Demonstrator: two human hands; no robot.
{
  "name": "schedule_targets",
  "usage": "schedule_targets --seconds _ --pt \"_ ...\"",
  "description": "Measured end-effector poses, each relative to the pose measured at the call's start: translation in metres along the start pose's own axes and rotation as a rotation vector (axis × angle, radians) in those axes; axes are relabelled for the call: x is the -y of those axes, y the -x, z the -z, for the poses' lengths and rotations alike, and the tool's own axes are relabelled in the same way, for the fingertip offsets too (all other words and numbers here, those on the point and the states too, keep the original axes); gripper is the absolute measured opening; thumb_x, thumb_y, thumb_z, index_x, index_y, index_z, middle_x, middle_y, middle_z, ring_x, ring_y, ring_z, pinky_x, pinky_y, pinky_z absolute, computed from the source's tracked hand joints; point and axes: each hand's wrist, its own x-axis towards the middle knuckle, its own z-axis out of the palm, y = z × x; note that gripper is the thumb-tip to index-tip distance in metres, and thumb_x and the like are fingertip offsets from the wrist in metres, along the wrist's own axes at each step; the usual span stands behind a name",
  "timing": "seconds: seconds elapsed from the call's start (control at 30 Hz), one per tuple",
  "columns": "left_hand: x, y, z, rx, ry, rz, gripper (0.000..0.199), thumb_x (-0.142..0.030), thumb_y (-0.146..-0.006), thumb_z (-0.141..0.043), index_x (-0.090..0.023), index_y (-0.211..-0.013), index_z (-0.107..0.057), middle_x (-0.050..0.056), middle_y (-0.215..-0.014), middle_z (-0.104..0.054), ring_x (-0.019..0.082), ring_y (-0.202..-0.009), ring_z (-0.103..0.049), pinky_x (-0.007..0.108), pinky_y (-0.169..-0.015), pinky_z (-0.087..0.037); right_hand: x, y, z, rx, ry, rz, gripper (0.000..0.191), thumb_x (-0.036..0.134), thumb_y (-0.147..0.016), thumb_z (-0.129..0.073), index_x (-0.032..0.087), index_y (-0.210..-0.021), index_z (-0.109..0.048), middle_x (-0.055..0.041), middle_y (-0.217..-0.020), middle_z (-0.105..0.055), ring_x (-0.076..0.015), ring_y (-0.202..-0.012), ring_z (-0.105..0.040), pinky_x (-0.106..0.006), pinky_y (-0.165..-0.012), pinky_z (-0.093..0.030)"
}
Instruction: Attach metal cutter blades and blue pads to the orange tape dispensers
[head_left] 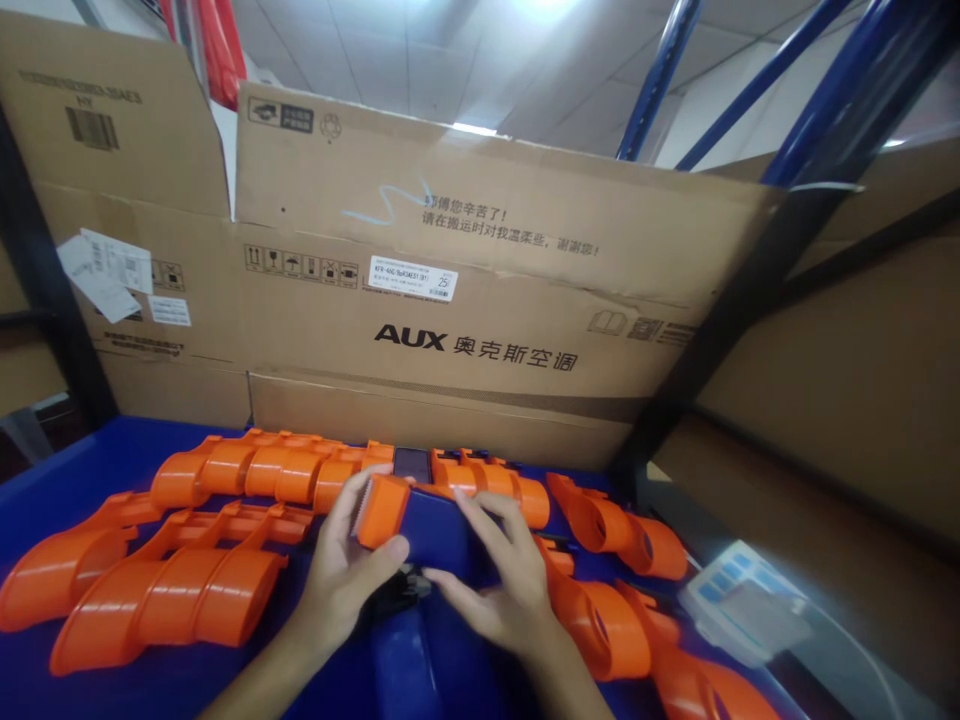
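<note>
My left hand [341, 560] is closed around the left end of an orange tape dispenser [385, 510] with a serrated edge, its thumb pressed against the front. From that end a thin orange strip runs right to the fingertips of my right hand [506, 570], which grips the other side with index finger and thumb apart. Small black pieces [411, 585] show below, by my right thumb; I cannot tell whether they are attached to the dispenser. Under the hands is a blue surface with a glossy blue piece [403, 660] on it.
Rows of orange curved dispenser parts [169, 600] lie left, with more behind [281, 470] and at right [611, 625]. A dark flat square [412, 463] sits at the back. Cardboard [480, 330] walls the far side. A dark rack post [690, 350] and white device [742, 600] stand right.
</note>
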Motion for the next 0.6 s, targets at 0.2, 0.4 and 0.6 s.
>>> schedule_targets --seconds 0.2,0.4,0.6 --pt "-0.016 0.015 -0.009 0.254 0.047 0.045 0.069 -0.031 -0.071 -0.088 -0.028 -0.134 -0.062 0.012 -0.130 -0.068 0.039 -0.128 -0.059 0.048 -0.106 -0.049 -0.004 -0.003 0.012 -0.081 -0.389 -0.299 0.049 0.059 -0.091 -0.060 0.025 -0.125 -0.071 -0.0123 -0.116 -0.074 -0.0342 -0.109 -0.070 -0.050 -0.097 -0.056" --pt "-0.015 0.015 -0.003 0.344 -0.106 0.051 0.059 -0.025 -0.069 -0.089 -0.025 -0.125 -0.071 0.011 -0.119 -0.074 0.034 -0.106 -0.070 0.045 -0.098 -0.054 0.005 -0.009 0.012 0.233 -0.659 -0.493 0.043 0.058 -0.095 -0.057 0.025 -0.116 -0.076 -0.0088 -0.110 -0.079 -0.0300 -0.105 -0.073 -0.048 -0.097 -0.057" --pt "0.009 0.001 0.002 -0.073 0.080 0.188 0.036 -0.030 -0.067 -0.091 -0.019 -0.097 -0.075 0.006 -0.094 -0.080 0.026 -0.087 -0.074 0.035 -0.083 -0.059 0.009 -0.014 0.015 0.264 -0.725 -0.424 0.055 0.062 -0.099 -0.047 0.028 -0.140 -0.060 -0.0102 -0.143 -0.062 -0.0301 -0.135 -0.056 -0.052 -0.114 -0.043"
